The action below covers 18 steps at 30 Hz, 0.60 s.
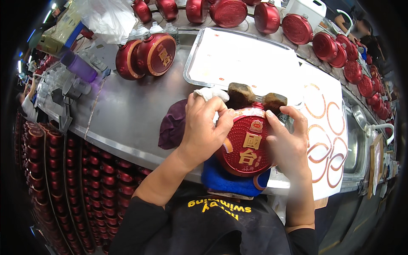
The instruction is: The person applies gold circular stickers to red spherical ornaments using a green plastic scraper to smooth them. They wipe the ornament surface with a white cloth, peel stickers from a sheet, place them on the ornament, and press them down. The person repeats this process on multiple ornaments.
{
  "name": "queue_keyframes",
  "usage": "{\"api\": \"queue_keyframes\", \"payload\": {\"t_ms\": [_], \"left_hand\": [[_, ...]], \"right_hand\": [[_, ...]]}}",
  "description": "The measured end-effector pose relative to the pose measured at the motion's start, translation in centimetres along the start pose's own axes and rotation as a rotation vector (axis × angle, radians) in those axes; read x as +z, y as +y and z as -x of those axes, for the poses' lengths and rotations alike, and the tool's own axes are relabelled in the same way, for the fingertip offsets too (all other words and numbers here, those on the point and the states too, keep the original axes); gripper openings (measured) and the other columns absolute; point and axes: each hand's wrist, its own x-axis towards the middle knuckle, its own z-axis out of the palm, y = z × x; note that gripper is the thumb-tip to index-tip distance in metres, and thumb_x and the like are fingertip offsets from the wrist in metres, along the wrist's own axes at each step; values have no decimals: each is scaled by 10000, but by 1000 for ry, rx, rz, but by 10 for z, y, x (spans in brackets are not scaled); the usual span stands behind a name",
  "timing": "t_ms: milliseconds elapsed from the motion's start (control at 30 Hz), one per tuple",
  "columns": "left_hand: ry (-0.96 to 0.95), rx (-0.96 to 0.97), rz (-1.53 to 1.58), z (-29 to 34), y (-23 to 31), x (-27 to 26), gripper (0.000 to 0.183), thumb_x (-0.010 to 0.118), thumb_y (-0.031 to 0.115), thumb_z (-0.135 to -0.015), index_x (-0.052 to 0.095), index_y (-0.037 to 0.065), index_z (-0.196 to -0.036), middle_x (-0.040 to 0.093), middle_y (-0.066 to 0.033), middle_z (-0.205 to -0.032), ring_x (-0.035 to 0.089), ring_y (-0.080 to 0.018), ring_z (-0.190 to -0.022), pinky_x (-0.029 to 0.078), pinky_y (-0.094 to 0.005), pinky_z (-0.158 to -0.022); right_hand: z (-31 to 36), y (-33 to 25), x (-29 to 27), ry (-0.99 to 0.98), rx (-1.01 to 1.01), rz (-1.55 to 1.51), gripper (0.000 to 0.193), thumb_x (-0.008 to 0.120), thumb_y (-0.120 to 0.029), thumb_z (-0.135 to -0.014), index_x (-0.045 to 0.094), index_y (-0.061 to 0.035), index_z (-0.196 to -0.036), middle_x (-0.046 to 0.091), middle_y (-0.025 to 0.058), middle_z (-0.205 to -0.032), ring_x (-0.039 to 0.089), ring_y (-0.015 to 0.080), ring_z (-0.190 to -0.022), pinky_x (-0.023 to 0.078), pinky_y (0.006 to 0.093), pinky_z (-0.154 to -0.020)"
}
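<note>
A round, flat red bottle point(246, 155) with raised gold characters rests tilted on a blue cloth point(212, 179) at the table's near edge. Along its upper rim lies a patterned, ring-shaped decorative strip point(250, 112), its loose ends curling out beside the bottle. My left hand point(206, 121) pinches the strip at the upper left, and a white cloth point(211, 93) shows behind its knuckles. With bent fingers, my right hand point(291, 136) presses its thumb on the strip at the upper right; motion blurs part of it. Two dark, worn blocks point(240, 94) flank the bottle's neck.
Two red bottles point(156, 54) stand at the back left, near a purple cup point(80, 67). A purple cloth point(173, 125) lies left of my hands. Orange ring strips point(316, 135) lie on a white sheet at right, beside a sink point(355, 144). A metal tray point(191, 63) sits behind.
</note>
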Motion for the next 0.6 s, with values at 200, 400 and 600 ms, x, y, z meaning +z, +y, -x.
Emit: {"api": "queue_keyframes", "payload": {"t_ms": [200, 400, 600], "left_hand": [[16, 11, 7, 0, 2, 0, 162, 698, 132, -885, 590, 59, -788, 596, -127, -838, 511, -340, -892, 405, -468, -858], [19, 27, 10, -2, 2, 3, 170, 699, 134, -886, 587, 55, -786, 601, -127, -841, 518, -337, -890, 409, -465, -856], [14, 14, 6, -3, 3, 4, 172, 708, 139, -885, 593, 54, -787, 600, -126, -840, 519, -333, -890, 411, -461, -855]], "right_hand": [[-1, 1, 2, 3, -13, 32, 391, 719, -272, -953, 726, -98, -1302, 546, 172, -1318, 526, 361, -1230, 466, 478, -1035], [0, 1, 1, 17, -41, 34, 384, 716, -260, -955, 724, -60, -1283, 563, 174, -1273, 533, 371, -1207, 474, 483, -1013], [0, 1, -1, 20, -47, 39, 380, 716, -255, -953, 724, -54, -1276, 565, 173, -1263, 535, 375, -1200, 475, 487, -1009]]}}
